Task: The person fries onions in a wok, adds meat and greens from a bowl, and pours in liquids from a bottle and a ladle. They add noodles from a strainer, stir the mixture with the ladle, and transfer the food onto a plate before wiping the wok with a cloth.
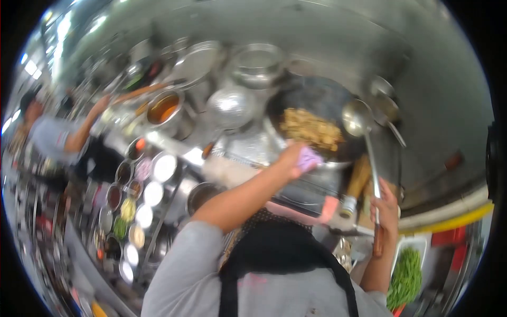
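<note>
A dark wok (317, 92) sits on the stove with light brown food pieces (311, 129) in it. My left hand (297, 158) is closed on a pinkish-purple cloth (308, 159) at the wok's near rim. To the right, my right hand (386, 206) grips a long-handled metal ladle (356, 117) by its shaft, above the wooden end. The ladle's bowl hangs beside the wok's right edge, facing up. Between the wok and my right hand lies a thick wooden-coloured roll or handle (357, 179).
A perforated strainer (231, 108) and a pot of orange liquid (165, 109) stand left of the wok. Ingredient bowls (153, 193) line the lower left. A co-worker (58, 134) is at far left. Green vegetables (406, 277) fill a white tray at lower right.
</note>
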`<state>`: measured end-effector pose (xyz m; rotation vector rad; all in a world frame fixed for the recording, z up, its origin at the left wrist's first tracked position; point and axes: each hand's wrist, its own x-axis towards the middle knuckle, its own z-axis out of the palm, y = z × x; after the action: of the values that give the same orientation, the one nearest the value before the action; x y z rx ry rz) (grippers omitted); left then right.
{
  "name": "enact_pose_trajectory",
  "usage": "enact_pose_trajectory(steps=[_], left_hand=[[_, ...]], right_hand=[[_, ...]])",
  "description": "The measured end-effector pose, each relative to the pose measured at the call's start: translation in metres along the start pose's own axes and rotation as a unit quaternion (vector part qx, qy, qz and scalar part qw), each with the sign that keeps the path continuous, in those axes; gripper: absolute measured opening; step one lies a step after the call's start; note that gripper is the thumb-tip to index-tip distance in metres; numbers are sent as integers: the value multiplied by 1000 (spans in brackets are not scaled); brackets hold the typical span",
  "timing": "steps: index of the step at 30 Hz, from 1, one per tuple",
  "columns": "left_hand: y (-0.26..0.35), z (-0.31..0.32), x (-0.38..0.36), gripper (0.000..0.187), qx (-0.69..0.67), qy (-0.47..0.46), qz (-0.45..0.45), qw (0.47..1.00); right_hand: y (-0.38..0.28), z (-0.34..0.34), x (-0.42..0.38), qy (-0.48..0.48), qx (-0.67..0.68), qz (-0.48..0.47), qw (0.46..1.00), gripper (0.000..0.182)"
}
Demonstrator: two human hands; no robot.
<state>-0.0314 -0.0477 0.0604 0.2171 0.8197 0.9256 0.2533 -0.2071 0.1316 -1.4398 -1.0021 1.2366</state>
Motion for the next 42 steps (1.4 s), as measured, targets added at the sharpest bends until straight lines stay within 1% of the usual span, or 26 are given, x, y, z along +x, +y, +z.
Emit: enact_pose_trajectory(steps=[1,2,3,6,7,9,10,11,12,14,15,16,20,23,27,28,30,31,32,33,34,35,36,38,41,42], left_hand=[[-7,-14,33,15,2,-43,24,999],[-9,-8,29,15,-15,2,28,999],[-18,-10,22,13,15,2,58,998],[-50,-18,-46,7,21,5,68,997],[-57,-32,-50,9,54,-29,51,997],[-53,-25,-62,15,47,1,44,998],[-48,-15,-47,12,11,14,86,996],[-39,-20,-19,20,4,2,67,998],[-33,-29,9,21,-59,-72,43,995],[-23,-26,25,19,-9,-64,73,995],[-22,-31,42,18,21,-32,81,996],[-19,-32,52,14,47,-57,39,997],[-18,-31,74,7,84,-55,61,993],[-17,-27,84,8,93,-24,63,993],[-11,-13,68,6,68,-14,6,998],[-12,-13,72,7,62,-12,-12,998],[-9,3,61,10,50,-3,-15,999],[-7,25,25,13,47,9,-3,999],[-9,34,4,17,43,24,4,999],[-7,23,7,18,47,-48,-15,998],[-8,20,8,16,48,-27,-15,998],[-8,18,9,14,50,-5,-13,999],[-8,15,10,12,51,17,-12,999],[-21,-11,24,14,44,-32,10,998],[-55,-49,-10,20,45,-48,20,998],[-54,-49,-20,17,53,-56,30,997]], right_hand=[[6,-1,8,-4,-5,-9,1000,73],[11,0,14,-5,-8,-11,1000,72],[10,6,12,-11,-10,-13,1000,72],[3,1,-6,8,-15,-12,1000,70],[2,-1,-8,20,-16,-10,1000,70],[-2,-4,-7,7,-32,-21,999,69],[-3,-5,-8,3,-41,-24,999,69],[-6,-3,-6,30,-31,-5,999,69],[-2,-6,-4,34,-29,-4,999,69],[-6,-6,-4,26,-19,-14,999,70],[-4,-9,-4,20,-19,-19,999,70],[-5,-12,-6,9,-51,-12,999,70],[3,-12,-10,8,16,-17,1000,72],[3,-11,-19,18,-13,-6,1000,72],[-9,2,-24,-14,-205,-8,979,69],[-9,4,-22,-54,-251,-37,966,70],[-17,5,-8,-134,-343,-104,924,71],[-34,9,-8,-176,-382,-87,903,71],[-43,12,-2,-192,-431,-112,874,70],[-51,13,7,-207,-479,-135,842,69],[-57,16,18,-222,-524,-158,807,69],[-61,24,29,-223,-540,-160,796,66],[-53,31,45,-208,-543,-160,798,66],[-29,37,75,-176,-552,-161,799,65],[-23,41,55,-125,-489,-190,842,64],[-17,29,43,-114,-490,-175,846,66]])
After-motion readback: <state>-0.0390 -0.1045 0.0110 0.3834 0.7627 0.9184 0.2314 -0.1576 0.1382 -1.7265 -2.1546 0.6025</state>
